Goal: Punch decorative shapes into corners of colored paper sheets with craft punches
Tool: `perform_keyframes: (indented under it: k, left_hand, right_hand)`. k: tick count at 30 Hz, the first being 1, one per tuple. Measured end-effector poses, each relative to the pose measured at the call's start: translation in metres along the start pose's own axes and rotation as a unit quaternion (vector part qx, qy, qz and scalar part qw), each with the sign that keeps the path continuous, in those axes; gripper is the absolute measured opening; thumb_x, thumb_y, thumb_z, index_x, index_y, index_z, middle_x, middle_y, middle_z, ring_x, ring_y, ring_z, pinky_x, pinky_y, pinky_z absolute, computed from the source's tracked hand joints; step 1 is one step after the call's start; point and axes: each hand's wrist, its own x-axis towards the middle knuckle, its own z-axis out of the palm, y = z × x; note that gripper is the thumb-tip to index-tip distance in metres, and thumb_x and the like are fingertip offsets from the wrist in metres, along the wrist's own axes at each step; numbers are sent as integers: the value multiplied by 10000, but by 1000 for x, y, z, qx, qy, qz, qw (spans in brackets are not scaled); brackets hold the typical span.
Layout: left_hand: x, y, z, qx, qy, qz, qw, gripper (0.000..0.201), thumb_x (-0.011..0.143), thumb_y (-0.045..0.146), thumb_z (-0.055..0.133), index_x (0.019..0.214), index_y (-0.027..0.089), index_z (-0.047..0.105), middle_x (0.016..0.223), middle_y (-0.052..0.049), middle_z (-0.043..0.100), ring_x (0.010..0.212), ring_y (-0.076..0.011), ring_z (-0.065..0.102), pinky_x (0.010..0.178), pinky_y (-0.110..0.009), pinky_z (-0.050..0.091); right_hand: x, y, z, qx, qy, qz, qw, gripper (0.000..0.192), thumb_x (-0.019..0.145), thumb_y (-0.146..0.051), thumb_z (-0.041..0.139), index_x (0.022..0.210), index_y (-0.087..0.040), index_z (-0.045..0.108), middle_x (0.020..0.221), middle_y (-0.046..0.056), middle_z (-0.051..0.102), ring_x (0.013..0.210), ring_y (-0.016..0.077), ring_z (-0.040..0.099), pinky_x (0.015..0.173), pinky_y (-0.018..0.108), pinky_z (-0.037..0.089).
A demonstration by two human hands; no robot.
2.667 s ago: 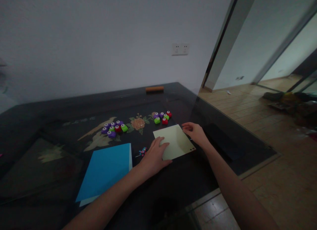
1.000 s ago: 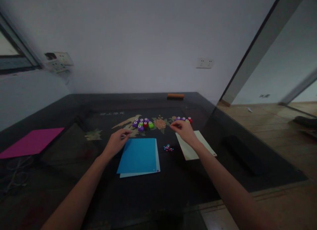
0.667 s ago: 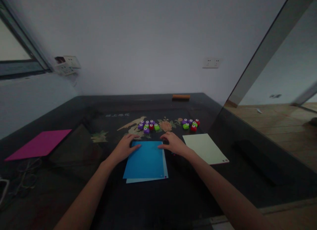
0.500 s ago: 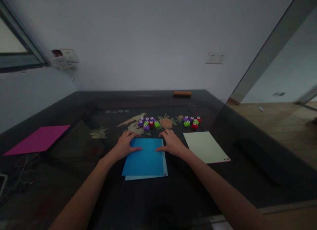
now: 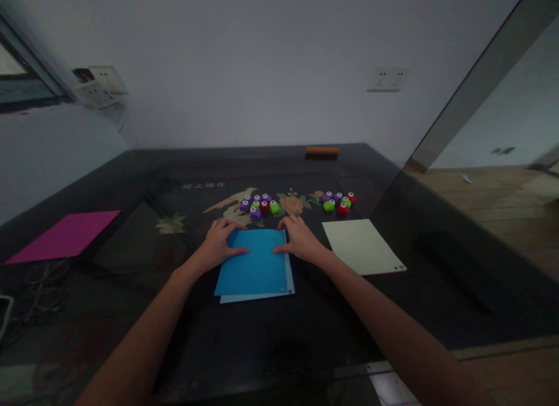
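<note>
A blue paper sheet [image 5: 255,269], with a paler sheet under it, lies on the dark table [image 5: 305,330] right in front of me. My left hand [image 5: 217,246] rests flat on its upper left corner, fingers spread. My right hand [image 5: 300,240] presses on its upper right corner. Neither hand grips anything. A pale yellow sheet [image 5: 360,246] lies flat to the right of my right hand.
Two clusters of small purple, green and red paper punches sit beyond the sheets, the left cluster [image 5: 258,204] and the right cluster [image 5: 338,201]. A magenta sheet [image 5: 65,234] lies far left. A brown block [image 5: 322,151] sits at the back edge. Cords [image 5: 39,289] lie at left.
My hands left the yellow sheet and moved left onto the blue sheet's top corners. In the last half second they stay pressed there; only the view shifted slightly.
</note>
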Motion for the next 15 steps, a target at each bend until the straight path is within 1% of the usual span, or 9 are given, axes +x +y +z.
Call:
perform_keyframes:
  k: [6, 9, 12, 13, 15]
  left_hand:
    - [1, 5, -3, 8, 4, 4, 1000, 502, 643, 466, 708, 1049, 200, 577, 1070, -92, 544, 1034, -294, 479, 897, -438, 401]
    - [2, 5, -5, -5, 8, 9, 1000, 379, 698, 394, 668, 1012, 202, 575, 1062, -87, 575, 1025, -282, 514, 884, -435, 405]
    - [1, 5, -8, -42, 10, 20, 999, 206, 758, 325, 594, 930, 210, 585, 965, -58, 625, 937, -247, 575, 851, -387, 423]
    - [1, 4, -9, -58, 10, 18, 998, 176, 770, 328, 575, 905, 215, 587, 930, -47, 638, 900, -238, 590, 827, -366, 433]
    - [0, 4, -10, -87, 16, -1, 996, 177, 780, 367, 555, 876, 224, 595, 890, -32, 652, 846, -231, 605, 777, -338, 445]
  right_hand:
    - [-3, -4, -1, 20, 9, 11, 1000, 550, 592, -364, 792, 1012, -166, 496, 1038, 91, 528, 979, 260, 478, 733, 325, 393]
    - [-3, -3, 1, 26, 15, 9, 1000, 582, 597, -363, 789, 1053, -159, 491, 1052, 96, 533, 995, 261, 483, 752, 334, 403]
    - [-3, -2, 2, 25, 16, 1, 1000, 656, 607, -359, 787, 1143, -143, 476, 1093, 113, 530, 1027, 268, 480, 801, 355, 406]
    - [-3, -2, 2, 23, 15, 0, 1000, 669, 612, -358, 784, 1163, -138, 475, 1111, 122, 524, 1043, 274, 475, 818, 364, 404]
    - [-4, -3, 2, 20, 13, 0, 1000, 659, 625, -359, 777, 1173, -133, 489, 1138, 134, 511, 1075, 285, 460, 847, 383, 399]
